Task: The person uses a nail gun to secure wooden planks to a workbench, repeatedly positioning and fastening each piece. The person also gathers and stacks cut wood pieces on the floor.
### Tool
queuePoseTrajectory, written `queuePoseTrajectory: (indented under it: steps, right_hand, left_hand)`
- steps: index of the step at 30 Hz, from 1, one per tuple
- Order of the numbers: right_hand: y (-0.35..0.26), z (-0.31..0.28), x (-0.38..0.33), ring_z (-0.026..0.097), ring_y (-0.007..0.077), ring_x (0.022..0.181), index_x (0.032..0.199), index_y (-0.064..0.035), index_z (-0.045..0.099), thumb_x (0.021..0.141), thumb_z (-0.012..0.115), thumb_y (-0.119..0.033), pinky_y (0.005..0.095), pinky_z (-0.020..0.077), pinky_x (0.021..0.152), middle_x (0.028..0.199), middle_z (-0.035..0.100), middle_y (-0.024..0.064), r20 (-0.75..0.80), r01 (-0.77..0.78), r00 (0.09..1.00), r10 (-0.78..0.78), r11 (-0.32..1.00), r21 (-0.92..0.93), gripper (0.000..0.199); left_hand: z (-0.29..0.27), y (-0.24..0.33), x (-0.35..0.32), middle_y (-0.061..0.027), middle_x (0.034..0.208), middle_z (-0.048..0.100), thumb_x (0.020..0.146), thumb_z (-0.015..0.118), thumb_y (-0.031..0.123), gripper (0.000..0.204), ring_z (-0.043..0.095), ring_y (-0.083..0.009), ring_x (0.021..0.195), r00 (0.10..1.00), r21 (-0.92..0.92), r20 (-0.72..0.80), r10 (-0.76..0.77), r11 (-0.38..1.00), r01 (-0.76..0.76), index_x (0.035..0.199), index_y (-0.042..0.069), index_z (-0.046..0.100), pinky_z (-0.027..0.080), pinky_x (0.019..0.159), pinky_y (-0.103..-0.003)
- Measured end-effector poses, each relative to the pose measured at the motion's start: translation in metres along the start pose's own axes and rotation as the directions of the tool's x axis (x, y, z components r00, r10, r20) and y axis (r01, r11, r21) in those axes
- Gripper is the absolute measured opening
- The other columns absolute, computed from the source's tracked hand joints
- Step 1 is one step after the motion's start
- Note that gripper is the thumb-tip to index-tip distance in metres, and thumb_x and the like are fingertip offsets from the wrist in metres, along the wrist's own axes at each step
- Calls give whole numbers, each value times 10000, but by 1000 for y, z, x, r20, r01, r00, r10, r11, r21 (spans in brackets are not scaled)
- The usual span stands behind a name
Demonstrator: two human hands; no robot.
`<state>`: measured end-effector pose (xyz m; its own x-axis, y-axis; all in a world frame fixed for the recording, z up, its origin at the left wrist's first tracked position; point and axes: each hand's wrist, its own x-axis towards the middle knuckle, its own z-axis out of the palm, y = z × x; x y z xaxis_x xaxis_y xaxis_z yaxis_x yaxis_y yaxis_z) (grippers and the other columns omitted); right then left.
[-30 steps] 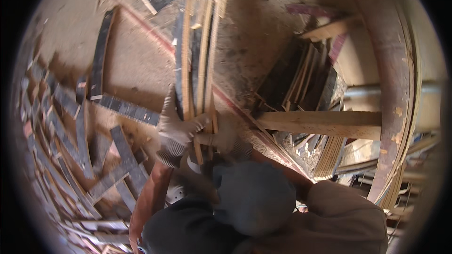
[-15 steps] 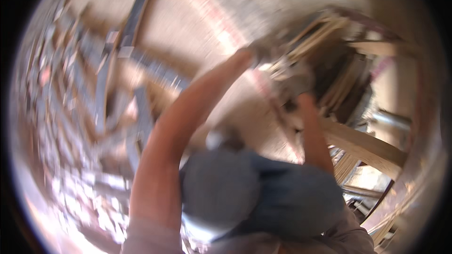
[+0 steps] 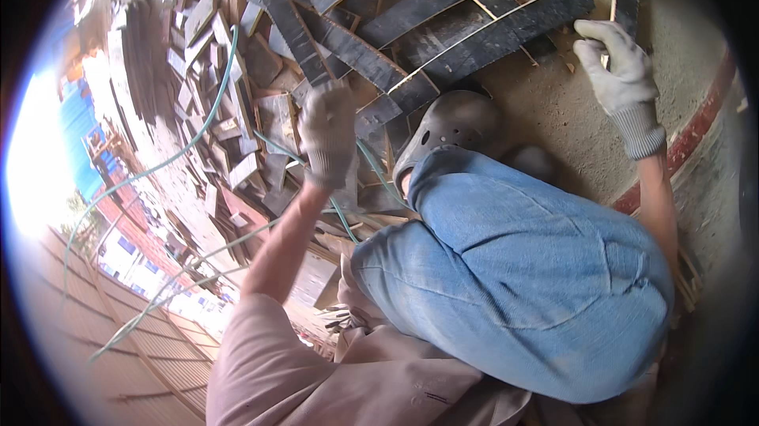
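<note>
Bright daylight pours in at far left, past blue sheeting point(image 3: 77, 141) and a brown ribbed surface point(image 3: 111, 315). Along the left edge of the dusty brown floor point(image 3: 545, 122) it's a jumble of small wooden offcuts point(image 3: 202, 19), with a thin green hose point(image 3: 211, 118) looping over them. Now the left hand point(image 3: 326, 130), in a pale knitted glove, forearm angling up from below, wrist nearly straight, knuckles facing up! Fingers curled together, right at the near end of a long, black-faced wooden strip point(image 3: 281, 11); whether they're clamped on it, I can't tell. Moving right, a grey perforated clog point(image 3: 466, 118) sits beyond the bent knees in faded blue jeans point(image 3: 506, 276). Just past its toe, a slightly curved black wooden strip with a pale edge point(image 3: 506, 37) slants over other strips on the floor, its right end near the right hand point(image 3: 613, 70). And that gloved hand is raised, forearm nearly upright, fingers bent, thumb and forefinger apart with a gap showing! Farther right, a red painted stripe point(image 3: 705, 114) crosses toward the floor's right edge.
</note>
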<state>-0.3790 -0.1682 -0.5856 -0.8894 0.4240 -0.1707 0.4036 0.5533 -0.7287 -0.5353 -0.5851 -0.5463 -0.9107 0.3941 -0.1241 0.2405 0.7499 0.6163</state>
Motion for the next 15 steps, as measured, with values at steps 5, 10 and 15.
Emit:
queuePoseTrajectory:
  steps: [5, 10, 15]
  right_hand:
    - [-31, 11, 47, 584, 259, 1380, 1530, -128, 565, 972, 704, -218, 410, 523, 1148, 1512, 612, 60, 307, 474, 880, -362, 711, -519, 582]
    - [-55, 60, 49, 317, 259, 1621, 1713, -172, 301, 1111, 382, -220, 390, 205, 1368, 1761, 342, 59, 581, 594, 799, -156, 352, -723, 609]
    - [-79, 67, 56, 613, 262, 1222, 1293, -116, 637, 1027, 576, -130, 408, 515, 1112, 1242, 628, 76, 657, 657, 737, -156, 393, -643, 273]
  left_hand:
    - [30, -24, -134, -137, 1079, 780, 949, 857, 263, 421, 754, -228, 979, 859, 133, 191, -475, 879, 457, 1243, 6, 699, 598, 881, -361]
    - [78, -40, -138, -174, 1046, 716, 798, 911, 531, 702, 728, -380, 987, 854, 293, 104, -510, 836, 464, 1248, 55, 660, 571, 860, -491]
    - [73, -54, -129, -151, 1001, 780, 806, 919, 345, 510, 754, -258, 943, 724, 201, 248, -644, 765, 612, 1146, 46, 686, 587, 830, -397]
